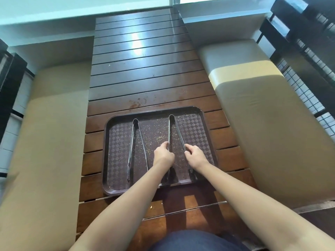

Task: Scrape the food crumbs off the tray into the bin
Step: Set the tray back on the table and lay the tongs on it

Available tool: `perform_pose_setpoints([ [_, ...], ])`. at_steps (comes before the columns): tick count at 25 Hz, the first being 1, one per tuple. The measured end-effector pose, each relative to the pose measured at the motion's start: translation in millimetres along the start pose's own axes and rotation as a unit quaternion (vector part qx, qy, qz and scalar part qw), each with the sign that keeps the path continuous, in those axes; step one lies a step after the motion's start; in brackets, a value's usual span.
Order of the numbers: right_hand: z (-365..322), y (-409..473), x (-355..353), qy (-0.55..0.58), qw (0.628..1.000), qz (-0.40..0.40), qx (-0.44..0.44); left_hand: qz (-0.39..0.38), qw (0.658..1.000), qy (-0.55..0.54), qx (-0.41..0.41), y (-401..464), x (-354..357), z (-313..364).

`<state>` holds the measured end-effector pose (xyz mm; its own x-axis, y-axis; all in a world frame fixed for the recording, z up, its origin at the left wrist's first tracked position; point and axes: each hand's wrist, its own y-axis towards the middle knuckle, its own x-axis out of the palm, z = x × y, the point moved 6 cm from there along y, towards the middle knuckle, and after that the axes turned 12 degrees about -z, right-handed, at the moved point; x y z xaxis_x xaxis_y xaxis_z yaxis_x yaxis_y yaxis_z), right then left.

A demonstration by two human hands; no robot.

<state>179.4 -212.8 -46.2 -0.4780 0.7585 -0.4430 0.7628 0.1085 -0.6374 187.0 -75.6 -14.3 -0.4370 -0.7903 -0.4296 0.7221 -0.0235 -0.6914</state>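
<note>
Both hands are on the same pair of tongs, the right pair. The left hand pinches one leg w/ its fingertips, and the right hand pinches the other leg, so each hand is closed on a thin metal bar & the two legs stand spread apart between them. The bend of these tongs is far past the hands, up near the back rim of the tray. The tips are under the wrists, near the front rim, mostly hidden. A second pair, the left tongs, lies flat just beside the left hand, not touched. The crumbs are all over the tray floor, thickest just ahead of the left hand's fingers, and some more sit under & around both pairs. A few bits are already out on the wooden table, near the person's side. No bin in view, so I can't tell where it is. What could go wrong: I think the tongs have to come off first, and lifting them fast could flick crumbs over the rim. The grip is only fingertips on slick metal, so a leg could slip & spring back. If the tray gets tipped w/ the other tongs on it, they may slide off.
</note>
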Motion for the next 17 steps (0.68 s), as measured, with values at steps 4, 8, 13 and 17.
perform_pose_setpoints([
  [4,0.9,-2.3,-2.4,0.007,1.0,0.008,0.0,0.0,1.0,-0.013,0.006,2.0,-0.7,0.5],
  [8,3.7,-3.9,-2.8,0.013,1.0,0.01,0.003,-0.009,0.999,-0.033,0.007,3.7,-1.7,-2.0],
  [13,5.6,-2.9,-3.9,0.03,0.999,0.016,0.005,-0.016,0.999,-0.045,0.006,8.6,-2.1,-3.8],
  [17,4.6,-3.8,-4.2,0.04,0.999,0.014,0.007,-0.013,0.999,-0.038,0.003,8.4,-1.7,-3.7],
])
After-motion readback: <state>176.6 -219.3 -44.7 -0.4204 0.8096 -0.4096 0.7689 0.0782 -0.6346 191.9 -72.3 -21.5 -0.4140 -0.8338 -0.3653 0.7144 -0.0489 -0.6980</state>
